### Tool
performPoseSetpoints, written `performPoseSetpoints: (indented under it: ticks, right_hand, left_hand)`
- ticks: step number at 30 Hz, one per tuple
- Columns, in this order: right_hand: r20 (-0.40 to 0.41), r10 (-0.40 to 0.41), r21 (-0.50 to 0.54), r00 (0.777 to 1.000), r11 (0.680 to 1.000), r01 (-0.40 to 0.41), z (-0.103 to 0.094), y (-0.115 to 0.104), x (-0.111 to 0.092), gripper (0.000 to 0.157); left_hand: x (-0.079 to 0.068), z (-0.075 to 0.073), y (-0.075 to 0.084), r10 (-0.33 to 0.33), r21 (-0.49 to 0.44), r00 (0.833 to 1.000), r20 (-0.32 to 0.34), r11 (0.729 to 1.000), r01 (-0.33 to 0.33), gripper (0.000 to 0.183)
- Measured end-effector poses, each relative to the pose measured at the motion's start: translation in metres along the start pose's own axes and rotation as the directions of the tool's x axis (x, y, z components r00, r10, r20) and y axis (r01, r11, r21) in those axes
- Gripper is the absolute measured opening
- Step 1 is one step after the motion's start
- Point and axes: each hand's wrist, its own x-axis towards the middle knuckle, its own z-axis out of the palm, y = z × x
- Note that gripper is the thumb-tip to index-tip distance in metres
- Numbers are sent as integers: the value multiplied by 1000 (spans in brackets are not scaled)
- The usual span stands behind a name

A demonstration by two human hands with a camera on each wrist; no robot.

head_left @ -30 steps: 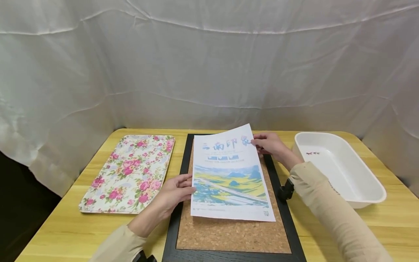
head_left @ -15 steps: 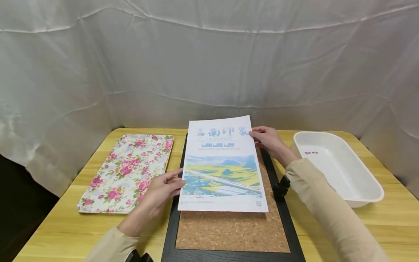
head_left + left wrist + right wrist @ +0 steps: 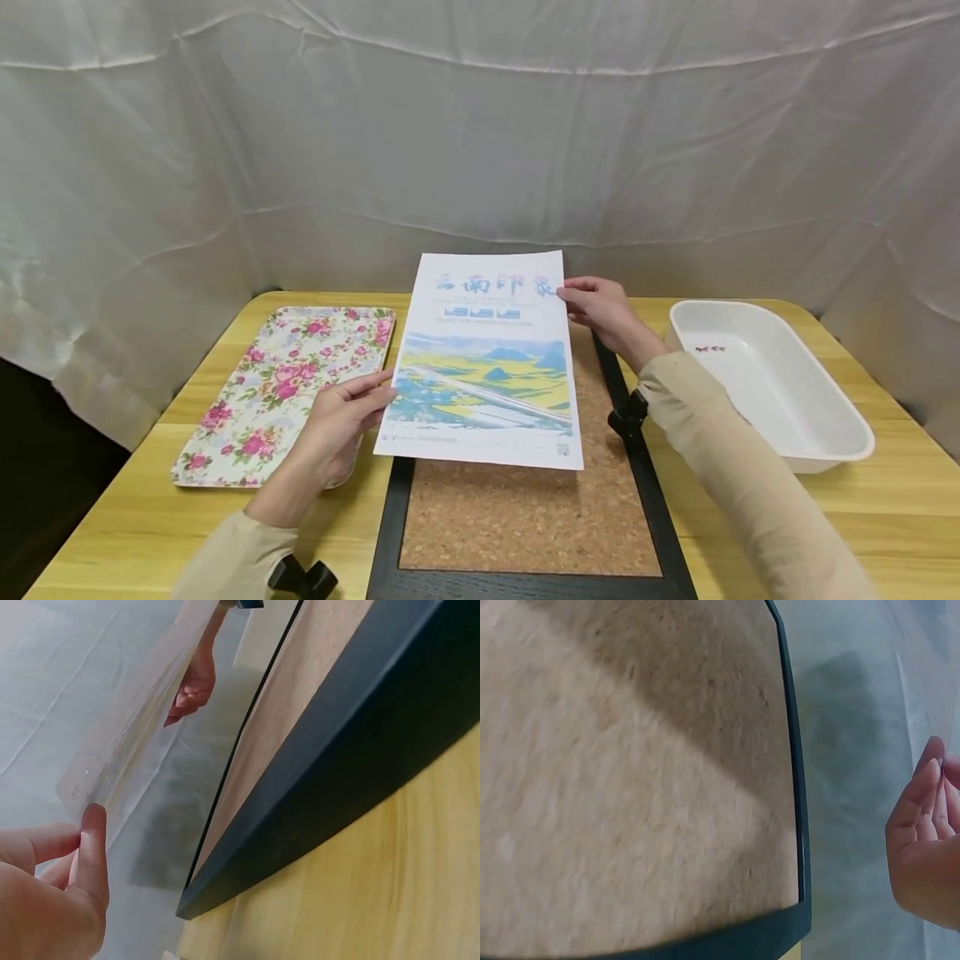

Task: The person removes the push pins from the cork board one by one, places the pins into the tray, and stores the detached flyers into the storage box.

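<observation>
A printed poster sheet [image 3: 487, 383], with blue lettering and a yellow-and-blue landscape, is held tilted above the cork surface of a black-framed board [image 3: 525, 525]. My left hand [image 3: 333, 429] pinches its left edge near the bottom, between thumb and fingers. At the upper right edge, my right hand [image 3: 606, 315] pinches the sheet as well. In the left wrist view the poster sheet [image 3: 139, 712] shows nearly edge-on, off the board's dark frame [image 3: 315, 765]. The right wrist view has my right hand [image 3: 926, 840] past the frame's edge, fingertips together. The sheet hides the board's far part.
A flower-patterned tray [image 3: 288, 375] lies on the wooden table [image 3: 112, 533] left of the board, partly behind my left hand. To the right stands a white plastic basin [image 3: 780, 383]. A pale curtain [image 3: 480, 150] hangs behind the table.
Both hands have carried the poster sheet left and upward in view, off to the left of the cork. More of the cork shows at the right and bottom. Tray and basin stay put.
</observation>
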Motion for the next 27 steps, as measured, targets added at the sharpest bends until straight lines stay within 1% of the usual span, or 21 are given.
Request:
performPoseSetpoints:
  ticks: [5,10,14,18,21,23,27]
  right_hand:
    - [-3,5,16,1000,1000,-5,11,-3,5,38]
    - [-2,15,20,1000,1000,-15,25,-2,9,36]
    - [-7,3,19,1000,1000,-3,37,0,11,35]
    - [-29,-22,43,999,999,23,51,0,13,36]
    - [-61,-38,58,997,997,42,60,-1,14,37]
    - [-75,-49,51,996,997,53,66,-2,13,36]
    - [-72,-77,30,994,996,79,79,-3,12,34]
  left_hand:
    - [2,-11,1,-5,25,1000,6,1000,5,48]
    - [7,-22,-1,-30,32,999,-22,999,31,50]
    - [10,-30,-4,-48,55,998,-44,997,51,52]
    - [11,-39,-5,-68,42,995,-69,997,71,54]
    - [11,-44,-4,-65,-5,996,-66,998,65,57]
    - [10,-48,-4,-60,-8,996,-65,998,60,59]
    - [6,-61,-3,-57,-5,997,-55,998,57,60]
